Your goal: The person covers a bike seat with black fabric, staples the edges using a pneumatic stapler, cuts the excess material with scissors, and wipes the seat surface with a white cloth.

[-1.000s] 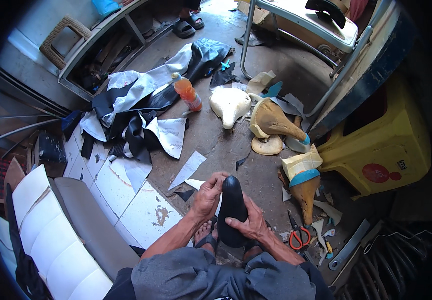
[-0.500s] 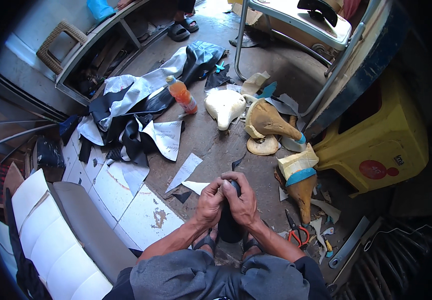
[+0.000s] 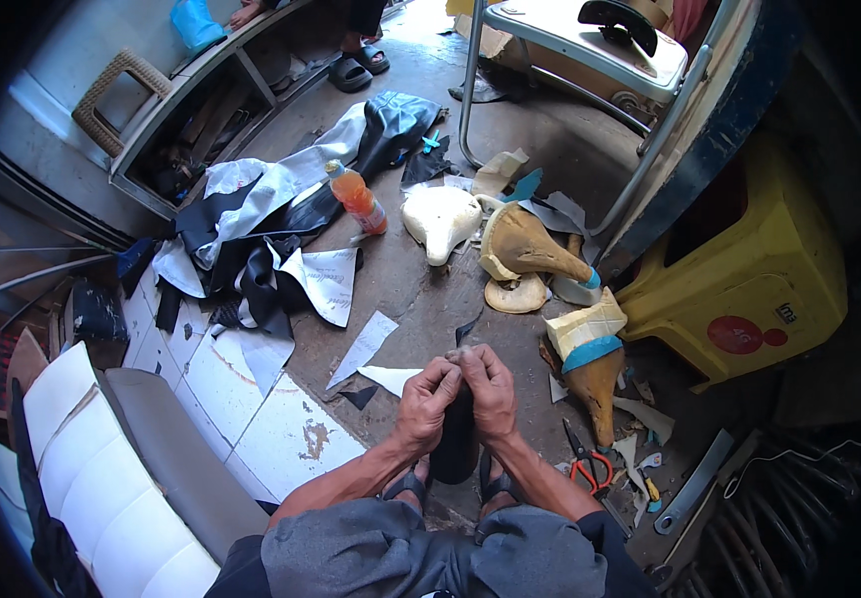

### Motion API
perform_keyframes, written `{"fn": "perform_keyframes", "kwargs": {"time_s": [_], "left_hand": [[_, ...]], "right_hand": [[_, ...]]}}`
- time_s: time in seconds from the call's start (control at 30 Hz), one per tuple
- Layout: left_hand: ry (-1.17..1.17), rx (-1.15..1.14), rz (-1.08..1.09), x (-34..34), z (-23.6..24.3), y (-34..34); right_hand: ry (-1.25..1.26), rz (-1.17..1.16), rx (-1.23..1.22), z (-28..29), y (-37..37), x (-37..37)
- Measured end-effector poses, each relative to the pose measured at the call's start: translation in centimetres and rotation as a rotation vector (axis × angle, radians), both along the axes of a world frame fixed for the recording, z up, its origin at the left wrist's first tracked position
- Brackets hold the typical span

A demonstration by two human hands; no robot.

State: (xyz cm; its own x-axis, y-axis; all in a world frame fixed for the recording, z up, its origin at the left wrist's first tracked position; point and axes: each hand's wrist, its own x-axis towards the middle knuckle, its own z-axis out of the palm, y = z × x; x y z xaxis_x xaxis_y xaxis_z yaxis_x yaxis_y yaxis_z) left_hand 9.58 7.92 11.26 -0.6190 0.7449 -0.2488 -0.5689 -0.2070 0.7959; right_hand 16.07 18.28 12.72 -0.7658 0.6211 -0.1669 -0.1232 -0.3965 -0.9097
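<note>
A long black bicycle saddle (image 3: 456, 444) is upright between my knees, its narrow end away from me and partly hidden by my fingers. My left hand (image 3: 424, 407) is closed on the left side of that narrow end. From the right, my right hand (image 3: 490, 394) grips it too, with the thumbs and fingertips of both hands meeting at the tip. Beyond them lie a white saddle (image 3: 440, 221), a brown saddle (image 3: 535, 242) and a brown saddle with a blue band (image 3: 590, 379). Orange-handled pliers (image 3: 590, 466) rest on the floor at right.
Black and white sheet material (image 3: 281, 229) is heaped at far left beside an orange drink bottle (image 3: 358, 199). A yellow plastic stool (image 3: 749, 299) lies at right below a metal folding chair (image 3: 590, 45). A padded white-and-grey seat (image 3: 131, 478) is at left. Another person's sandalled feet (image 3: 360, 68) show at the back.
Both hands have shifted slightly, and the fingers have drawn to the tip of the black saddle, the fingertips now pinching there. The whole view has moved a little.
</note>
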Motion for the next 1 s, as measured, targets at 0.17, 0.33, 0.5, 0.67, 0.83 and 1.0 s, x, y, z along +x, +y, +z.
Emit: {"fn": "perform_keyframes", "kwargs": {"time_s": [0.17,0.33,0.5,0.67,0.83,1.0], "left_hand": [[-0.006,-0.016,0.012,-0.4,1.7,0.8],[-0.274,0.295,-0.034,-3.9,0.5,-1.1],[-0.311,0.123,0.013,-4.3,-0.5,-0.6],[0.155,-0.184,0.427,-3.3,0.1,0.3],[0.748,-0.397,0.287,-1.7,1.9,0.7],[0.809,-0.492,0.203,-2.1,2.8,0.6]], "right_hand": [[-0.095,0.069,0.217,0.1,0.3,-0.5],[0.111,0.244,-0.031,0.5,1.4,0.8],[-0.375,0.499,0.424,1.7,1.1,1.3],[-0.584,0.347,0.657,2.2,-0.4,0.4],[-0.678,0.305,0.819,1.2,-1.5,0.3],[-0.671,0.306,0.817,1.1,-1.9,0.6]]}}
